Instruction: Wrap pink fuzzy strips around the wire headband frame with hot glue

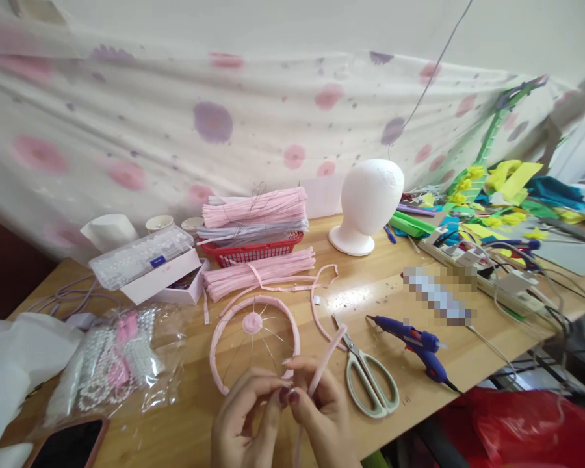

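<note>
My right hand [324, 413] is closed on a pink pipe cleaner [327, 359], whose one end sticks up past the fingers while a thin length hangs below. The fingertips of my left hand [246, 416] pinch together against those of the right, with a bit of the pink stem between them; the exact grip is partly hidden. Just behind both hands lies a pink-wrapped ring [213, 351] with thin wire spokes and a coiled pink centre [252, 322]. Beside my right hand, scissors [370, 380] rest on the table, blades slightly apart.
A blue glue gun [412, 341] lies to the right, near a power strip [487, 279]. Behind are a white foam head [370, 201] and a red basket [263, 250] of pipe cleaner bundles. Bagged beads [114, 364], a phone [71, 445] and a clear bead box [141, 257] are left.
</note>
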Motion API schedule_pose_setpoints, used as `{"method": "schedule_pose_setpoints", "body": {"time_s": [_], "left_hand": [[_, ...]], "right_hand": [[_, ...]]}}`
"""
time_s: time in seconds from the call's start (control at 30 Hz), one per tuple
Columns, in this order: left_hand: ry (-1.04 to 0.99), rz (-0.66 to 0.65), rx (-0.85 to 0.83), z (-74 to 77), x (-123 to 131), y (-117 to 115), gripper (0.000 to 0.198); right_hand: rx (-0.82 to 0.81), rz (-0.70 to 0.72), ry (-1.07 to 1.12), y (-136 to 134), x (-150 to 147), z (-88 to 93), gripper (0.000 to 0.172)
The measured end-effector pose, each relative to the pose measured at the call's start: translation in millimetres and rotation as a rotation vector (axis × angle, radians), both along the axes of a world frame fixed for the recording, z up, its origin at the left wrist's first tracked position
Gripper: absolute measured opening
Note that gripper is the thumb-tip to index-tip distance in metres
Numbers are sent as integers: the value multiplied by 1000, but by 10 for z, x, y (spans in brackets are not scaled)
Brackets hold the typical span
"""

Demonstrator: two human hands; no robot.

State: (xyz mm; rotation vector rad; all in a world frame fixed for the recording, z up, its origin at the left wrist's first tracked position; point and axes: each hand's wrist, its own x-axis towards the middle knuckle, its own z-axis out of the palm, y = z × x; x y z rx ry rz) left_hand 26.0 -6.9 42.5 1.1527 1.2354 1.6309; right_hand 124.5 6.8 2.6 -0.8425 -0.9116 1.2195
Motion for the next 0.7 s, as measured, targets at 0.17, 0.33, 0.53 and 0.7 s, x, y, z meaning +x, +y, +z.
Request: {"method": "schedule_pose_setpoints", "body": {"time_s": [0.17, 0.33, 0.53, 0.7], "left_hand": [[23, -22, 36, 27, -8, -1, 21], [144, 40, 153, 22, -65, 43, 16], [401, -98, 396, -31, -197, 114, 15], [364, -105, 385, -30, -115, 89, 11]], "right_hand": [[77, 26, -37, -13, 54, 33, 19], [96, -71, 28, -78, 18, 44, 13], [34, -38, 81, -67, 63, 54, 28], [9, -42, 84, -41, 351, 241, 43]]}}
